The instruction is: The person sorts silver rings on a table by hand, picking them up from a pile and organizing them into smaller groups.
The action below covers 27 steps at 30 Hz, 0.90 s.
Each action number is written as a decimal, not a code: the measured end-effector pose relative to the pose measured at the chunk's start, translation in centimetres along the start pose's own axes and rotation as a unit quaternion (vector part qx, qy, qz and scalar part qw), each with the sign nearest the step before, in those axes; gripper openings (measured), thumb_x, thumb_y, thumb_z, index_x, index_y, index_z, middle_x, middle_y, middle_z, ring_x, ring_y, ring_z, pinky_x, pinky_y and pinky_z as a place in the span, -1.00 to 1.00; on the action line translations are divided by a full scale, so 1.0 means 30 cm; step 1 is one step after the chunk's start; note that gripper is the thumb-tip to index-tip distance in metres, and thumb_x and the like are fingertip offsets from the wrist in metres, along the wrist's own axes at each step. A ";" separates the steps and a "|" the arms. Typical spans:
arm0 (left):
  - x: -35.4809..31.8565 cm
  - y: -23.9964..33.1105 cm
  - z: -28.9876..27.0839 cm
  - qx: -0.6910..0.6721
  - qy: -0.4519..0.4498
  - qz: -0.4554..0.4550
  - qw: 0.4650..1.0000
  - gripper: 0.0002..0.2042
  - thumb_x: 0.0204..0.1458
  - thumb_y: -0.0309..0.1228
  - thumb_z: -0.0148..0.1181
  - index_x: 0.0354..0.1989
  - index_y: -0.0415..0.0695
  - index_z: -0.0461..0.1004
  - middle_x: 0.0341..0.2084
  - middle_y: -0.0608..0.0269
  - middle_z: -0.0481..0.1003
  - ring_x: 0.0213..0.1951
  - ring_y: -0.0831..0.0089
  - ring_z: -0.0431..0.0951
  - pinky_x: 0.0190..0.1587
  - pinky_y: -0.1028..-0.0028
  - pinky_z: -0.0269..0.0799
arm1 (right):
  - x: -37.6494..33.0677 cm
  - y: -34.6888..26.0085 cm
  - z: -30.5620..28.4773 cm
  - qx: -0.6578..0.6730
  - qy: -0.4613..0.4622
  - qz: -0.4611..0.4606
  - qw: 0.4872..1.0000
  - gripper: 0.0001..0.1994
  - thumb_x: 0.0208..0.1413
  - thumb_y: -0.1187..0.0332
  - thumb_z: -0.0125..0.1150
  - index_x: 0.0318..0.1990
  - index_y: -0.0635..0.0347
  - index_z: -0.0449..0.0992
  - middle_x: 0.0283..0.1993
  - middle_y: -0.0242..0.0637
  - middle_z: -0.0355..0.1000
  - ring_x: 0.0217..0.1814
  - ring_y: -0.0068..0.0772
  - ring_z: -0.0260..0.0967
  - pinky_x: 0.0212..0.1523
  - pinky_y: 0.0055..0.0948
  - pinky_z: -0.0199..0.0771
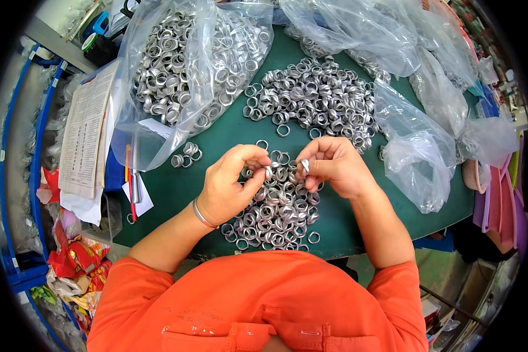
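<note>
My left hand (226, 182) is closed, its thumb and fingers pinching a small silver metal ring over the near pile. My right hand (341, 167) pinches another silver ring (305, 167) between thumb and forefinger, a short way to the right. Below and between both hands lies the near pile of metal rings (276, 214) on the green tabletop (358, 223). Beyond them a larger heap of the same rings (311, 94) spreads out. The fingers partly cover the ring in my left hand.
A clear plastic bag full of rings (176, 76) stands at the far left, and more clear bags (419, 158) lie along the right. A few loose rings (186, 155) sit left of my hands. Printed sheets (88, 135), pens (134, 188) and blue shelving (38, 146) are at the left edge.
</note>
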<state>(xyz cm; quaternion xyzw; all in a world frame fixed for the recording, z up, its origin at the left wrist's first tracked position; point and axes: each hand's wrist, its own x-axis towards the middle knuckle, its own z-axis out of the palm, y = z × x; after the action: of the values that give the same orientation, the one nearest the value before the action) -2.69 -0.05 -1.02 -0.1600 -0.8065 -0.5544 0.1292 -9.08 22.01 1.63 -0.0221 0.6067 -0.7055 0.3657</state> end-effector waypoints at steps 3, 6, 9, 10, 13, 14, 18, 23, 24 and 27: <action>0.010 0.033 -0.010 0.052 -0.035 0.074 0.995 -0.80 -0.12 -0.76 0.21 -0.32 -0.22 0.47 -0.33 0.17 0.55 -0.32 0.41 0.59 -0.28 0.51 0.51 | -0.019 0.006 0.011 -0.020 0.000 -0.032 0.999 -0.93 0.05 0.60 0.15 -0.29 0.35 0.50 -0.47 -0.25 0.52 -0.58 -0.56 0.45 -0.55 -0.61 0.49; -0.009 0.051 -0.012 0.068 -0.063 0.128 0.988 -0.81 -0.20 -0.73 0.25 -0.41 -0.20 0.51 -0.37 0.16 0.55 -0.35 0.26 0.58 -0.29 0.42 0.50 | -0.063 0.017 0.062 -0.161 0.011 -0.057 0.985 -0.90 0.03 0.58 0.17 -0.28 0.33 0.52 -0.45 -0.27 0.51 -0.51 -0.50 0.44 -0.46 -0.54 0.45; -0.041 0.045 -0.021 0.070 -0.139 0.153 0.976 -0.80 -0.20 -0.71 0.23 -0.36 -0.20 0.54 -0.36 0.15 0.55 -0.33 0.20 0.56 -0.23 0.34 0.47 | -0.069 0.008 0.071 -0.377 -0.034 -0.234 0.896 -0.84 -0.04 0.56 0.19 -0.26 0.33 0.55 -0.41 -0.18 0.49 -0.41 -0.25 0.47 -0.35 -0.38 0.48; -0.040 0.049 -0.032 0.075 -0.131 0.149 0.977 -0.80 -0.20 -0.72 0.22 -0.37 -0.20 0.54 -0.36 0.15 0.55 -0.33 0.21 0.55 -0.22 0.34 0.46 | -0.058 -0.002 0.078 -0.398 -0.017 -0.245 0.884 -0.85 -0.04 0.55 0.17 -0.27 0.33 0.56 -0.40 -0.13 0.49 -0.39 -0.16 0.47 -0.32 -0.32 0.48; -0.001 0.050 -0.048 0.083 -0.089 0.142 0.982 -0.82 -0.19 -0.72 0.18 -0.40 -0.20 0.53 -0.35 0.14 0.55 -0.35 0.22 0.55 -0.24 0.33 0.45 | 0.012 -0.016 0.076 -0.487 0.081 -0.275 0.825 -0.89 0.01 0.50 0.12 -0.36 0.36 0.54 -0.36 0.08 0.46 -0.30 0.11 0.46 -0.24 -0.13 0.48; 0.031 0.037 -0.047 0.108 -0.070 0.143 0.981 -0.85 -0.16 -0.71 0.17 -0.40 -0.21 0.51 -0.36 0.11 0.52 -0.34 0.19 0.53 -0.24 0.32 0.45 | 0.060 0.000 0.068 -0.534 0.131 -0.273 0.790 -0.84 0.05 0.44 0.12 -0.43 0.38 0.51 -0.38 0.11 0.47 -0.32 0.14 0.47 -0.26 -0.08 0.49; 0.167 -0.058 0.009 0.196 -0.016 0.099 0.976 -0.90 -0.11 -0.64 0.20 -0.39 -0.23 0.48 -0.38 0.07 0.45 -0.26 0.10 0.49 -0.20 0.28 0.42 | 0.184 0.046 0.079 -0.624 0.219 -0.219 0.717 -0.78 0.07 0.34 0.13 -0.46 0.35 0.52 -0.39 0.08 0.49 -0.36 0.13 0.50 -0.29 -0.07 0.54; 0.229 -0.151 0.081 0.291 -0.016 0.062 0.954 -0.86 -0.18 -0.48 0.35 -0.45 -0.16 0.50 -0.46 0.18 0.38 -0.31 0.14 0.46 -0.25 0.24 0.38 | 0.175 0.046 0.069 -0.599 0.209 -0.186 0.751 -0.84 0.04 0.36 0.16 -0.41 0.30 0.54 -0.35 -0.01 0.54 -0.37 0.01 0.54 -0.32 -0.13 0.55; 0.230 -0.161 0.085 0.291 -0.013 0.066 0.954 -0.87 -0.18 -0.48 0.35 -0.47 -0.16 0.50 -0.46 0.18 0.38 -0.31 0.15 0.46 -0.25 0.24 0.38 | 0.151 0.035 0.066 -0.553 0.207 -0.187 0.785 -0.86 0.03 0.39 0.17 -0.40 0.30 0.54 -0.35 -0.02 0.54 -0.38 -0.05 0.55 -0.33 -0.16 0.55; 0.223 -0.177 0.086 0.282 -0.005 0.074 0.956 -0.88 -0.19 -0.50 0.35 -0.50 -0.16 0.50 -0.46 0.19 0.38 -0.31 0.17 0.46 -0.27 0.25 0.38 | 0.098 0.054 0.034 -0.375 0.204 -0.197 0.882 -0.92 0.01 0.47 0.21 -0.39 0.30 0.53 -0.37 -0.09 0.55 -0.43 -0.27 0.55 -0.38 -0.32 0.54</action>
<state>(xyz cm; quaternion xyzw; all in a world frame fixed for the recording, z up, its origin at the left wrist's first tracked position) -11.02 1.35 -3.88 -0.1792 -0.9167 -0.2922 0.2054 -9.96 19.56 -0.74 -0.1325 0.8704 -0.4714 0.0513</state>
